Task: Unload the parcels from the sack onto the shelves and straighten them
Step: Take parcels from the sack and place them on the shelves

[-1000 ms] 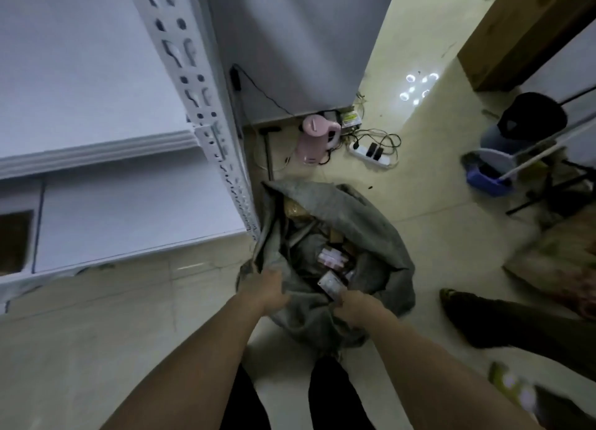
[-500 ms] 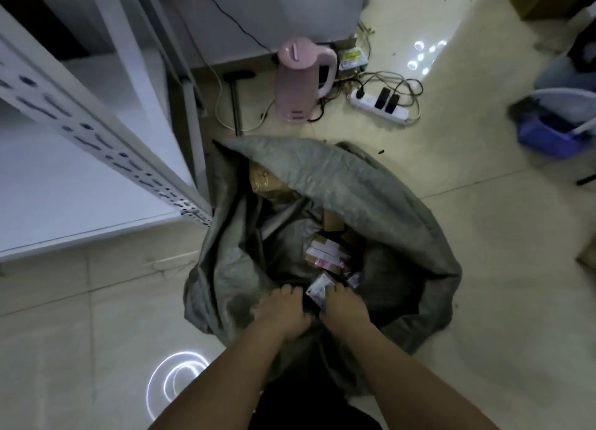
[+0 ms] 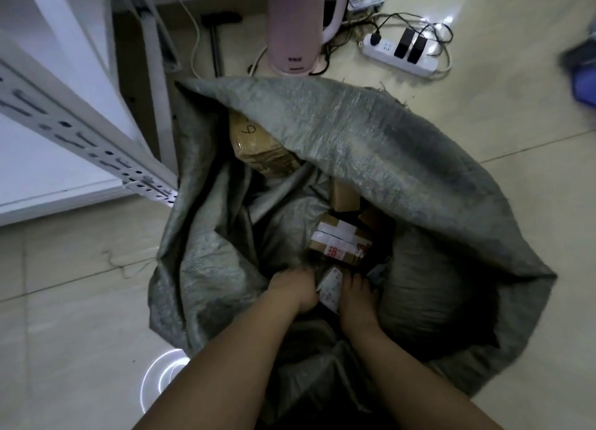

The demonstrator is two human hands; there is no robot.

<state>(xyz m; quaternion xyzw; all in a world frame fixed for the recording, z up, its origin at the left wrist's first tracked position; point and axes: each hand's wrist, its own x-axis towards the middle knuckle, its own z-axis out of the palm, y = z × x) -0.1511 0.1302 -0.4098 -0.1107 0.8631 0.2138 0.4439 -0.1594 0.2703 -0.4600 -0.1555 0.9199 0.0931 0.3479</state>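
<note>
Reaching into the sack point(image 3: 371, 145) on the floor — left hand point(image 3: 295, 287) and right hand point(image 3: 356, 295), fingers curled round a white-labelled parcel point(image 3: 330, 289) between them. Beyond: taped box point(image 3: 338, 247), brown parcel point(image 3: 258, 149). Shelf point(image 3: 64, 158) at left — kettle point(image 3: 296, 23), power strip point(image 3: 400, 53) behind.

Sack point(image 3: 371, 145) sits open on the floor point(image 3: 64, 300), mouth up. Inside the sack: a taped box point(image 3: 258, 149) at the far left under the sack's folded flap, a labelled box point(image 3: 338, 245) near the middle, a small parcel point(image 3: 330, 289) just in front of it. Left hand point(image 3: 295, 289) and right hand point(image 3: 358, 295) are in the sack, either side of the small parcel, touching it. Shelf rack point(image 3: 80, 132) stands left of the sack. Kettle point(image 3: 300, 23) is behind the sack, power strip point(image 3: 400, 55) behind and to the right.
</note>
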